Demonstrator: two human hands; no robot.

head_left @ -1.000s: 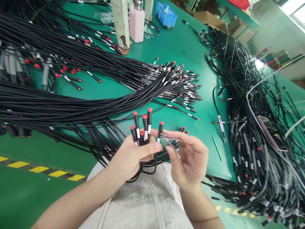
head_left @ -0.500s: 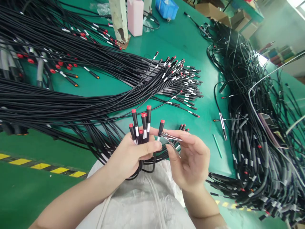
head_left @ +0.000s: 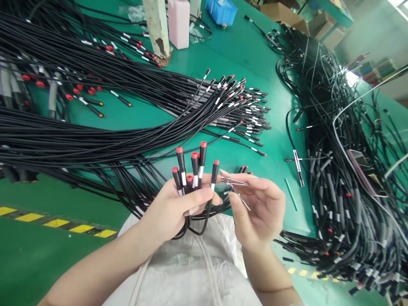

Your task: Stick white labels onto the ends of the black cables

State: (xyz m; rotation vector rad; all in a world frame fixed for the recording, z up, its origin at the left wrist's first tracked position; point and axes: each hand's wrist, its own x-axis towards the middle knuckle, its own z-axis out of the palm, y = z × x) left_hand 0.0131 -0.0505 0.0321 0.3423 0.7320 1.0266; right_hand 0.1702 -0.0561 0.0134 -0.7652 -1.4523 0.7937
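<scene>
My left hand [head_left: 174, 208] is closed around several black cables [head_left: 182, 168] with red-capped connectors and white labels. Their red tips stand up above my fingers. One connector [head_left: 215, 170] stands apart from the bunch, by my thumb and fingertips. In my right hand [head_left: 259, 208], pinched between thumb and fingers, is a small metal tool [head_left: 239, 183] with two slim spread arms, perhaps tweezers or snips. Its jaw end points left, a short gap from that separate connector. The cables loop down below my left hand toward my lap.
A thick bundle of black cables [head_left: 134, 138] crosses the green table [head_left: 255, 55] on the left. Another tangled pile [head_left: 331, 106] lies on the right. A teal stick [head_left: 291, 194] and a silver-black pen-like tool [head_left: 298, 168] lie beside it. Behind are a post [head_left: 157, 32], a pink bottle [head_left: 179, 23] and a blue bin [head_left: 222, 12].
My right hand has moved slightly right, taking the metal tool away from the separate connector. Its arms look more spread. The cables in my left hand have shifted a little.
</scene>
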